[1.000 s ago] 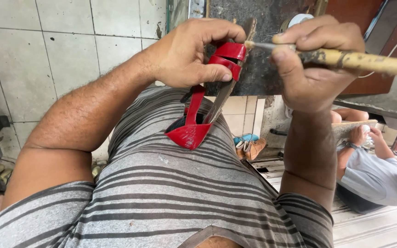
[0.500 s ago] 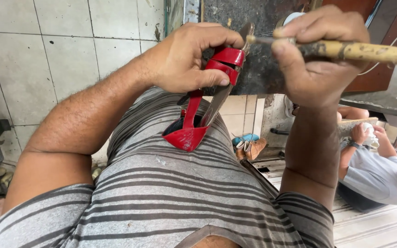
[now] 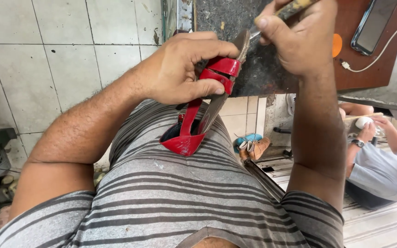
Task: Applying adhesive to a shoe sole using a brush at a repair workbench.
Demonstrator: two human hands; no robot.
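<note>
Centrally, left hand [image 3: 180,69] clamped around red sandal [image 3: 194,124], heel resting against striped shirt [image 3: 171,193]. Right hand [image 3: 299,36] pinching tool [image 3: 290,8], tip touching sole near toe. Phone [image 3: 374,23] far right.

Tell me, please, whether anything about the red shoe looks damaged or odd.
Yes: the red sandal in the left hand has its grey sole peeled away from the upper, gaping open. The right hand works a tool at its tip.
</note>
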